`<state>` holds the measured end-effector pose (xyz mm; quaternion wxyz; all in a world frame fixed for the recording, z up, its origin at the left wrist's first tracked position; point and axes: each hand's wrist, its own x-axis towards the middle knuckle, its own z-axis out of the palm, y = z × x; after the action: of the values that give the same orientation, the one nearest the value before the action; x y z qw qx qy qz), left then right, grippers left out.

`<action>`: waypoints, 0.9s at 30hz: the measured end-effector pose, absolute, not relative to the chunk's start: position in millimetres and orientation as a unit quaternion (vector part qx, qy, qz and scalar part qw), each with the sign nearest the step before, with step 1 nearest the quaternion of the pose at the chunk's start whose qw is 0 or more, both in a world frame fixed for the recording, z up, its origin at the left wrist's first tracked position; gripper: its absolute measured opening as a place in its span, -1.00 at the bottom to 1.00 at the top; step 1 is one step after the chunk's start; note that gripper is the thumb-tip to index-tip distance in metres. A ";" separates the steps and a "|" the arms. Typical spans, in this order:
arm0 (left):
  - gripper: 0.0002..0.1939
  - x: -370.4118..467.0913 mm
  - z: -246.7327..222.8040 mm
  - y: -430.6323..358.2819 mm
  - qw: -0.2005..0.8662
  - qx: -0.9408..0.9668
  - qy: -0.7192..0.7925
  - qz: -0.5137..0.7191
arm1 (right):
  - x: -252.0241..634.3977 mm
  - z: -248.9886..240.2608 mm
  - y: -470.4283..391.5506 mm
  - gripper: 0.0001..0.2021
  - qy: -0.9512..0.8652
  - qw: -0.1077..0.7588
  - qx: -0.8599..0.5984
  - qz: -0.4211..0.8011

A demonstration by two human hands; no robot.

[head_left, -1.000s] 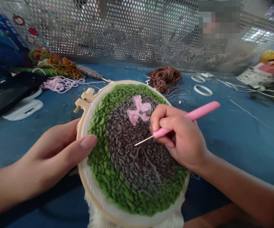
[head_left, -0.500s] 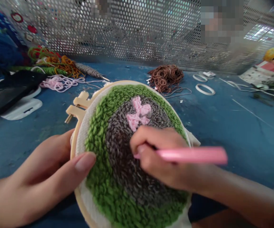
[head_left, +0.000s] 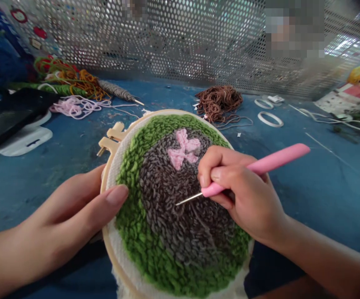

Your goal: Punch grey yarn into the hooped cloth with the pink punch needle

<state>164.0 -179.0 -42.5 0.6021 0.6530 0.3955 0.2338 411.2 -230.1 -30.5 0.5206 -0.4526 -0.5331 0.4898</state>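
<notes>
An embroidery hoop [head_left: 108, 238] stands tilted toward me, holding white cloth covered with yarn stitches. A green ring [head_left: 133, 245] surrounds a grey-brown centre [head_left: 164, 220], and a pink flower shape [head_left: 182, 150] lies near its top. My left hand [head_left: 83, 199] grips the hoop's left edge, thumb on the front and fingers hidden behind. Pinched in my right hand [head_left: 239, 187] is a crochet hook [head_left: 279, 158] with a pink handle. Its thin metal tip points left, at the surface of the grey-brown stitches; I cannot tell whether yarn is on it.
Brown yarn [head_left: 219, 101] lies behind the hoop, with white rings [head_left: 270, 119] to its right. Pink yarn [head_left: 77, 107], a grey yarn bundle [head_left: 116, 90] and a black phone-like object [head_left: 18, 114] are at left. A perforated metal panel [head_left: 167, 41] borders the blue table [head_left: 317, 199].
My right hand has moved up and right, drawing the hook's metal tip out of the stitches into view. The handle now slants upward. The hoop has shifted slightly right and down.
</notes>
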 end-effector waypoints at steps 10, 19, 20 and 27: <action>-0.36 163.6 -39.5 -182.9 0.593 0.677 0.365 0.238 | 395.3 -28.2 -233.0 -0.88 -0.728 0.356 -0.465 0.356; -0.38 161.9 -42.8 -178.6 0.606 0.672 0.360 0.227 | 413.4 -32.6 -225.3 -0.79 -0.488 0.550 -0.431 0.524; -0.40 161.7 -43.1 -178.4 0.601 0.675 0.360 0.229 | 413.2 -32.8 -225.7 -0.79 -0.492 0.545 -0.432 0.524; -0.43 162.6 -42.7 -180.7 0.603 0.672 0.355 0.243 | 406.0 -28.9 -231.4 -0.80 -0.607 0.471 -0.446 0.459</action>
<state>162.6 -180.7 -42.7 0.6028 0.6718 0.3554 0.2428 406.0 -231.4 -28.9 0.4715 -0.4460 -0.6070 0.4587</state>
